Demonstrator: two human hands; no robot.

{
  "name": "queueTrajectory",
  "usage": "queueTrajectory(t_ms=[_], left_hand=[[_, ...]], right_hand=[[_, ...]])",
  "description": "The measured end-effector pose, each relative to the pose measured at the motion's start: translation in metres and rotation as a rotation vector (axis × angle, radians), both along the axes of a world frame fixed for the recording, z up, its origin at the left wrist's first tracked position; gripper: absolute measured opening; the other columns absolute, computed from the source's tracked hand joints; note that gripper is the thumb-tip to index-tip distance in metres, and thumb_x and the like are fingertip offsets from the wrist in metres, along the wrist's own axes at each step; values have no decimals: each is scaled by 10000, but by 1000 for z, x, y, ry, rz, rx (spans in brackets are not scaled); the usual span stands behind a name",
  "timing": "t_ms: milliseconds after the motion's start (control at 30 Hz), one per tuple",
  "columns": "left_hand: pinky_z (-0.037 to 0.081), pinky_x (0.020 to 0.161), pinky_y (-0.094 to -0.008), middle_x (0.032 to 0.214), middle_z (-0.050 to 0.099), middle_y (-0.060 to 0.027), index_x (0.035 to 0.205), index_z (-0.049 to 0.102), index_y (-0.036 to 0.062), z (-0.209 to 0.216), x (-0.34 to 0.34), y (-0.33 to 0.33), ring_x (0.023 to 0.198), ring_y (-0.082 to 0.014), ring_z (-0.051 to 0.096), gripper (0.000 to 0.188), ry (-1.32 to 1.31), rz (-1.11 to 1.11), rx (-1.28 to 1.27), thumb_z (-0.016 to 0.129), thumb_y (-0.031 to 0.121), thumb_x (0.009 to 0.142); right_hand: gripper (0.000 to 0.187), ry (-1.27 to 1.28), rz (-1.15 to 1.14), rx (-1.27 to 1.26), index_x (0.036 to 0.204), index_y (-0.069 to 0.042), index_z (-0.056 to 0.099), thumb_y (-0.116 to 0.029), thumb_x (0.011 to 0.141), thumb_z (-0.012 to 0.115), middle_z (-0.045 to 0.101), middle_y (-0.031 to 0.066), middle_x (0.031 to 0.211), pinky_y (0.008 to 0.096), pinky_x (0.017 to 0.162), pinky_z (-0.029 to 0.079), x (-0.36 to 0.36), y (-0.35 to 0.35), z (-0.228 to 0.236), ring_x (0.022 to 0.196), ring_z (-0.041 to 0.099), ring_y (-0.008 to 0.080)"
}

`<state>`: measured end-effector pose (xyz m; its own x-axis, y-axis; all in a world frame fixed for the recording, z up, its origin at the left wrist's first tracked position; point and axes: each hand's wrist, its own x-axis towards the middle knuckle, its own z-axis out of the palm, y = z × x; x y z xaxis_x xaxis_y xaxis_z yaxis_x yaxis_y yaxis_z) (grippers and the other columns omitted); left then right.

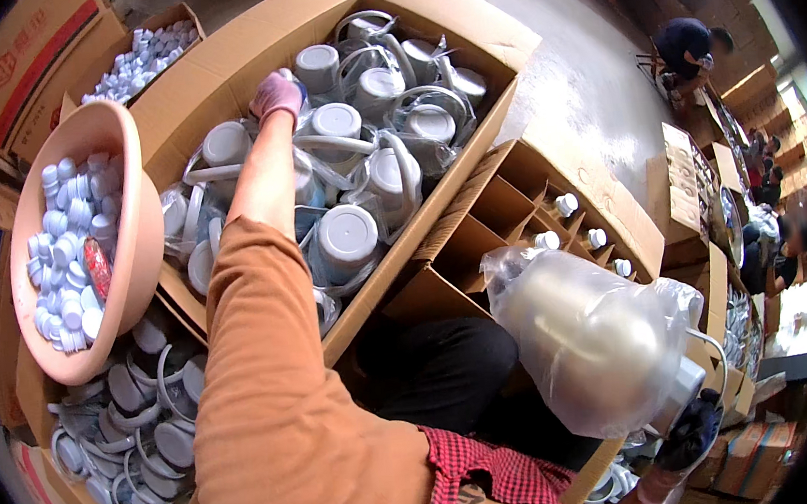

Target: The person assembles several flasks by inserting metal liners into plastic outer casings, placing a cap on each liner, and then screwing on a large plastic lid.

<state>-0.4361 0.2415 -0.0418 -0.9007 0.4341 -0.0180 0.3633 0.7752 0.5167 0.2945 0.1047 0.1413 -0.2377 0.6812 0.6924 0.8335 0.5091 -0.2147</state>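
Note:
My left hand point(278, 96), in a pinkish glove, reaches into a large cardboard box point(412, 237) at its far left side. Its fingers look curled down around something I cannot make out. About it lie several grey round-topped parts point(346, 230) with curved handles, each in clear plastic. On the right, a large pale metallic jug point(592, 341) in a clear plastic bag lies tilted above my lap. My right hand point(690, 433), in a dark glove, grips it at its grey end, beside a thin curved handle point(714, 348); part of the fingers is hidden.
A peach basin point(129, 172) of pale caps with a red item stands at left. Below it, a box holds grey handled lids point(143, 471). A divided carton point(496, 206) with several white-capped items stands right of the large box. Other people point(685, 50) sit far right.

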Motion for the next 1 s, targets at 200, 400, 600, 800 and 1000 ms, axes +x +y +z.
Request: queueTrajectory(t_ms=[200, 400, 600, 800, 1000], left_hand=[[455, 862, -450, 1044, 602, -242, 1028, 604, 40, 46, 7, -18, 986, -405, 578, 425, 307, -167, 341, 565, 390, 790], [488, 702, -338, 823, 664, -149, 879, 650, 29, 195, 68, -136, 801, -237, 644, 277, 226, -457, 864, 633, 287, 780], [481, 765, -286, 922, 646, -59, 1027, 607, -5, 182, 183, -258, 868, -141, 602, 230, -145, -679, 1274, 638, 45, 805], [466, 750, -317, 912, 612, -111, 1019, 594, 9, 96, 251, -308, 840, -247, 592, 294, -39, -888, 1290, 681, 23, 739], [453, 791, -336, 920, 609, -120, 1040, 585, 25, 72, 255, -316, 892, -261, 582, 336, -192, -1036, 1136, 695, 30, 723]], right_hand=[[215, 698, -22, -405, 925, -8, 588, -216, 881, 553, 547, 48, 807, 223, 596, 381, -21, -1, 7, 664, 476, 126], [229, 732, 97, -292, 1020, -47, 603, -221, 884, 545, 571, -24, 712, 167, 488, 281, -90, 4, 32, 537, 410, 25], [251, 326, 261, 354, 1079, -9, 609, -158, 893, 527, 633, 74, 993, 254, 731, 477, -122, 43, 82, 850, 592, 142], [213, -117, 224, 857, 1010, -55, 662, -141, 837, 573, 632, 51, 1027, 247, 692, 501, -241, 44, 158, 901, 610, 159], [230, 561, 925, 295, 1012, -56, 654, -118, 876, 478, 631, 53, 899, 240, 581, 462, -390, 82, 147, 702, 594, 114]])
